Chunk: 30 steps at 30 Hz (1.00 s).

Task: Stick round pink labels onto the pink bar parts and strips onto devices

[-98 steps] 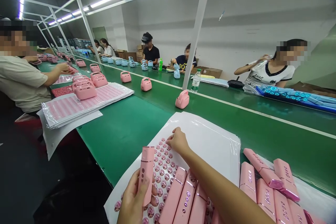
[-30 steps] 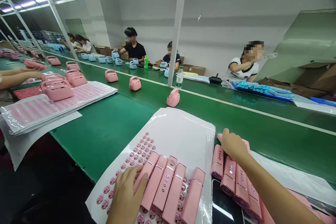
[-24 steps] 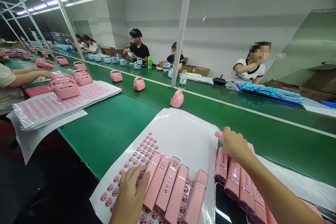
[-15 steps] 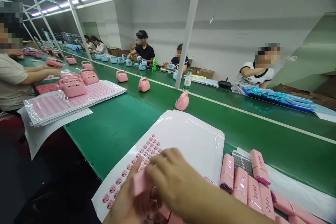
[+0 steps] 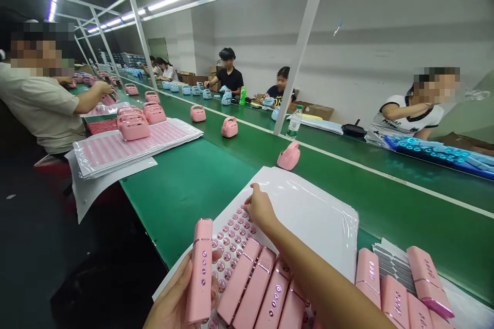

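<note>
My left hand [image 5: 173,293] is wrapped round a pink rectangular device [image 5: 201,272] with a column of small buttons, held upright at the lower middle. Stretched out over the far end of a sheet of round pink stickers [image 5: 227,240] is my right hand [image 5: 261,208]. Its fingertips bend down to the top stickers, and one finger points up. Whether a sticker is between them is hidden. Under my right forearm, several similar pink devices [image 5: 239,282] lie side by side on the sheet.
More pink devices [image 5: 428,275] lie at right beside grey oval stickers [image 5: 391,270]. A pink handled case [image 5: 288,156] stands on the green belt beyond the white sheets [image 5: 304,200]. Stacked pink sheets [image 5: 173,136] lie at left. Co-workers sit left and across.
My right hand has left the device in my left hand and moved forward to the stickers. The device is now turned upright, its buttons facing me. The view has swung left.
</note>
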Motion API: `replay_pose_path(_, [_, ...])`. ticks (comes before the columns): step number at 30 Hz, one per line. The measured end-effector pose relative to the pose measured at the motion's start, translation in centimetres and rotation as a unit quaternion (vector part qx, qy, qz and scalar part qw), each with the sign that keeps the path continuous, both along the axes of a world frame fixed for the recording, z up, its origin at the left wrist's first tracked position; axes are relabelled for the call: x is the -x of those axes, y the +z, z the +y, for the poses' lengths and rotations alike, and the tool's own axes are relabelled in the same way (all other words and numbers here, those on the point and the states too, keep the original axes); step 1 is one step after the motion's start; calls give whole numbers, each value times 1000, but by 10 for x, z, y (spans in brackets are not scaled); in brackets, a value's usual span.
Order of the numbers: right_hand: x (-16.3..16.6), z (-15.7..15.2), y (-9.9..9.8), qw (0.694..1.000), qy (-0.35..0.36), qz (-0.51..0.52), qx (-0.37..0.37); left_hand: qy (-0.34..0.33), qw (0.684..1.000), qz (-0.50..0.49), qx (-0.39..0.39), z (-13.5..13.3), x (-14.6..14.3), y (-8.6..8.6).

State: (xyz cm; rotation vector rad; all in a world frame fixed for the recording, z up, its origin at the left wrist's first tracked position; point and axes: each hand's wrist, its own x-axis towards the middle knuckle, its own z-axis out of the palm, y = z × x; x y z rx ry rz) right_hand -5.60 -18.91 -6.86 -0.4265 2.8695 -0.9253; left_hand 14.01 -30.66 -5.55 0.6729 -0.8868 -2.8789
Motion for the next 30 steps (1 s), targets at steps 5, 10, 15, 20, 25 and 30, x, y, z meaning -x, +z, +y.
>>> replay_pose_path(5, [-8,-8,0,999,-15,7,-39,4,1000,-24,-16,4,0,-8])
replay_pose_path(10, [-5,-11,5,998,-22,-4,-62,20,998,-54,-5,5,0,-9])
replay_pose_path(15, [-11,-10,7,997,-30,4,-67,60,993,-95,24,7,-1,-5])
replay_pose_path(20, [-14,-11,10,997,-41,-3,-70,68,990,-113,41,8,-2,0])
replay_pose_path(25, [-9,-18,17,993,-83,-46,-69,56,991,-112,40,9,-3,2])
replay_pose_path(30, [0,-20,16,989,-115,-89,-16,-50,999,-7,-1,5,-3,-8])
